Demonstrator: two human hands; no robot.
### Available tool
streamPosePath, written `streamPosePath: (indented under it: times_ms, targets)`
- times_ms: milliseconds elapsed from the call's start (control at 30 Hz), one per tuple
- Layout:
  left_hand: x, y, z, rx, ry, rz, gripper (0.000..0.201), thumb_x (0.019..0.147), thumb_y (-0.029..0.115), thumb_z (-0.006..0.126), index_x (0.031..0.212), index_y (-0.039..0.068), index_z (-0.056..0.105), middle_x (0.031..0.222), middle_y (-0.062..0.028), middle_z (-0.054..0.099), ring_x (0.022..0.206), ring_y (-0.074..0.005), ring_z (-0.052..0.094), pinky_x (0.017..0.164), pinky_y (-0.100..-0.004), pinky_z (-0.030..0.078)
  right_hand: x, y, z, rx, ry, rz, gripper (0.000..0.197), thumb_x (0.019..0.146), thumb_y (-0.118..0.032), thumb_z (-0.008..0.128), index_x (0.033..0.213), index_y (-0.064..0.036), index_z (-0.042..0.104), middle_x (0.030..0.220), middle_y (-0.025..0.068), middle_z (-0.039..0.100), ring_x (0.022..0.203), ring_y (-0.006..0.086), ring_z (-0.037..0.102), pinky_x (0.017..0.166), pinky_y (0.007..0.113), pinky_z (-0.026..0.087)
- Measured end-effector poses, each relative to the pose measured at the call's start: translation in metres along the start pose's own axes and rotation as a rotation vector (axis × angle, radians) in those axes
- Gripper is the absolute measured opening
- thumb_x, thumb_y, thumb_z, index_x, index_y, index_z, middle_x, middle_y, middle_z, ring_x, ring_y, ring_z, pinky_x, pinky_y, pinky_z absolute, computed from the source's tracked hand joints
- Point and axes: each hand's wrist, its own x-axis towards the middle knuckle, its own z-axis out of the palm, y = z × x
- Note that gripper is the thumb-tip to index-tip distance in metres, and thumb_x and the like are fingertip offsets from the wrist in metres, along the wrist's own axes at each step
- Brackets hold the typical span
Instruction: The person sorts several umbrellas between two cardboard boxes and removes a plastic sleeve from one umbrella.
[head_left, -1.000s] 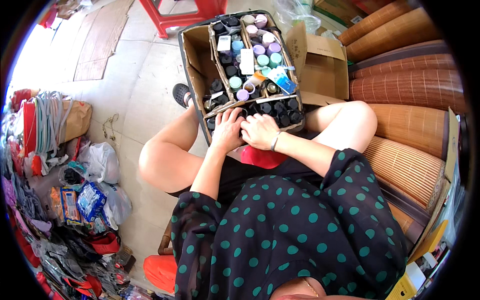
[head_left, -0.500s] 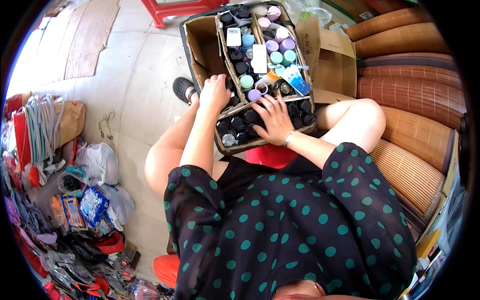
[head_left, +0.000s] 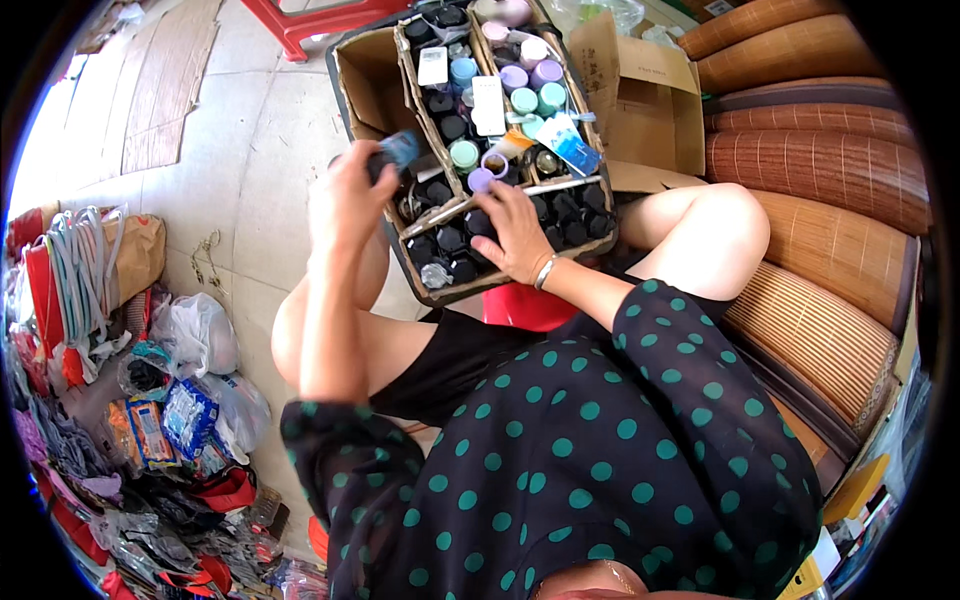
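My left hand (head_left: 345, 200) is raised at the left side of the crate, closed around a black-capped bottle (head_left: 402, 150) with a bluish body, smeared by motion. My right hand (head_left: 517, 235) lies with its fingers apart on the front of the crate, over the black-capped bottles (head_left: 450, 240) of the front row, beside a lilac bottle cap with a ring (head_left: 481, 180). A black crate (head_left: 433, 298) with cardboard dividers (head_left: 408, 95) holds them. Mint, lilac, pink and blue caps fill its middle and right sections. The left section shows bare cardboard at its far end.
An opened cardboard box (head_left: 655, 120) stands right of the crate, beside rolled bamboo mats (head_left: 810, 165). A red stool (head_left: 290, 30) is beyond the crate. Bagged goods (head_left: 200, 330) and packets (head_left: 190, 415) lie piled on the left over the tiled floor (head_left: 240, 130).
My left hand has come up out of the left section and moved left with a bottle in it. My right hand stays on the crate's front; the whole view has shifted a little.
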Motion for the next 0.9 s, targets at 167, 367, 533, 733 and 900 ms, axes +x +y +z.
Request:
streamPosePath:
  times_ms: [167,367,533,733,900]
  targets:
    - [-0.082,0.067,-0.048,0.049,0.281,0.464,0.029,0.066,0.008,0.073,0.092,0.008,0.06,0.082,-0.0092,0.065,0.072,-0.026,0.063,0.065,-0.0344,0.05,0.02,-0.058,-0.082,0.233,0.076,-0.186,0.08,0.066,-0.028,0.074,0.134,-0.007,0.036,0.133,0.0159,0.039,0.121,0.0341,0.039,0.1,0.042,0.032]
    - [-0.101,0.091,0.013,-0.596,0.294,0.394,0.04,0.07,0.01,0.072,0.106,0.003,0.056,0.097,-0.0135,0.061,0.088,-0.0304,0.059,0.077,-0.0355,0.048,0.035,-0.077,-0.141,0.562,-0.081,0.22,0.049,0.07,-0.003,0.07,0.115,-0.0047,0.048,0.101,0.0102,0.059,0.091,0.0189,0.06,0.08,0.032,0.048]
    - [-0.097,0.031,0.127,0.016,0.013,0.522,0.025,0.08,0.028,0.061,0.098,0.01,0.063,0.108,-0.0059,0.059,0.119,-0.0254,0.045,0.104,-0.0485,0.027,0.016,-0.031,-0.164,1.177,0.303,0.338,0.04,0.07,0.005,0.066,0.105,-0.0074,0.05,0.095,0.0041,0.058,0.091,0.0153,0.058,0.079,0.028,0.049]
    - [-0.085,0.025,0.137,0.362,-0.142,0.557,0.037,0.08,0.045,0.056,0.092,0.01,0.064,0.11,-0.0043,0.053,0.114,-0.022,0.043,0.095,-0.041,0.031,0.012,-0.014,-0.137,1.319,0.482,0.31,0.039,0.069,0.007,0.065,0.101,-0.0089,0.05,0.096,0.0061,0.057,0.096,0.0191,0.057,0.085,0.032,0.046]
    - [-0.091,-0.001,0.141,0.342,-0.049,0.591,0.041,0.078,0.045,0.058,0.092,0.007,0.064,0.123,-0.0044,0.05,0.119,-0.0261,0.04,0.098,-0.0412,0.03,0.005,-0.03,-0.098,1.144,0.37,0.208,0.036,0.071,0.009,0.063,0.099,-0.0067,0.047,0.096,0.0056,0.056,0.093,0.0156,0.056,0.087,0.032,0.044]
